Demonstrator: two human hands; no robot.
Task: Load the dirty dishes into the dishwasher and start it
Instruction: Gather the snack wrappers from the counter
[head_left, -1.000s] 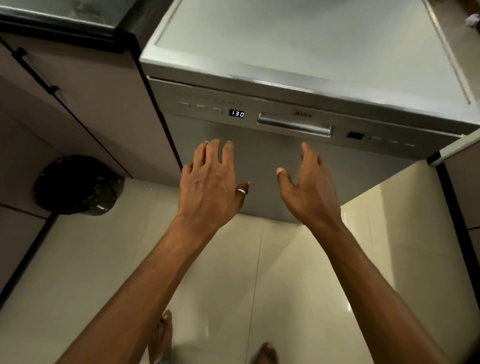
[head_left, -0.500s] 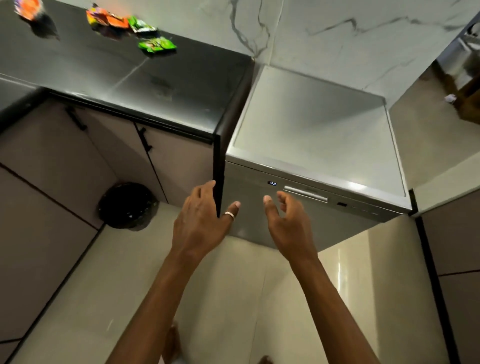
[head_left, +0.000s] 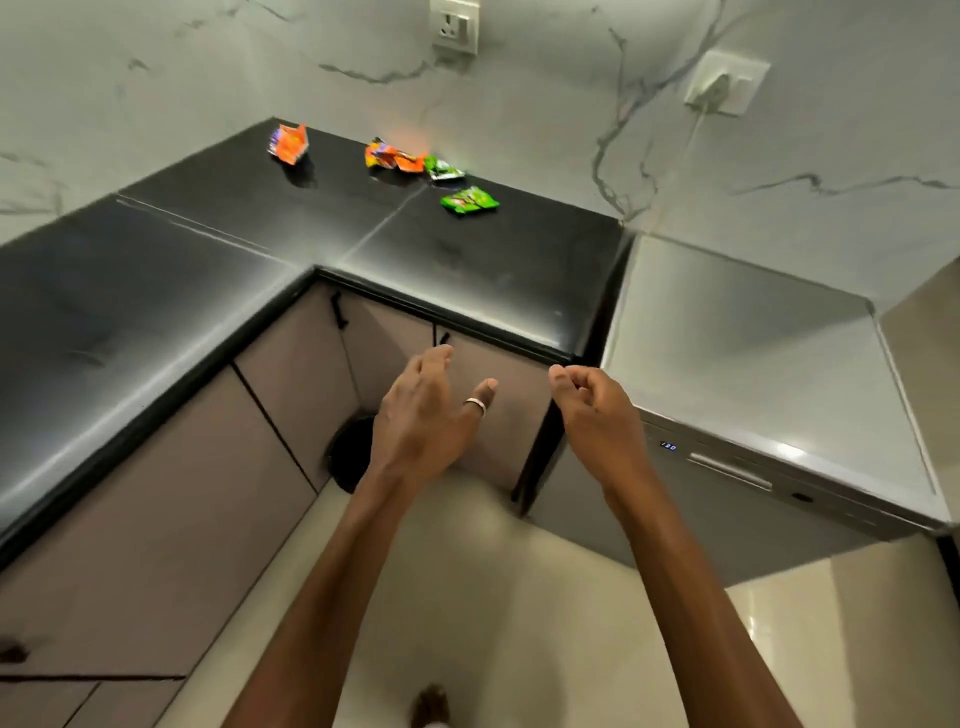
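Note:
The silver dishwasher (head_left: 737, 499) stands at the right with its door closed. A small blue display (head_left: 668, 446) glows left of the door handle (head_left: 730, 470). My left hand (head_left: 423, 415), with a ring on the thumb, hangs in the air in front of the cabinet doors, fingers relaxed and empty. My right hand (head_left: 597, 410) floats just left of the dishwasher's front corner, fingers loosely curled, holding nothing. Neither hand touches the machine. No dishes are in view.
A black L-shaped countertop (head_left: 218, 291) runs along the left and back, with several orange and green snack wrappers (head_left: 470, 200) near the wall. A black bin (head_left: 350, 452) sits on the floor in the corner below. Two wall sockets (head_left: 724, 85) hang above.
The view has swung up and left, away from the dishwasher front toward the counter corner. Both hands drew back from the door and shifted left; the right fingers curled loosely.

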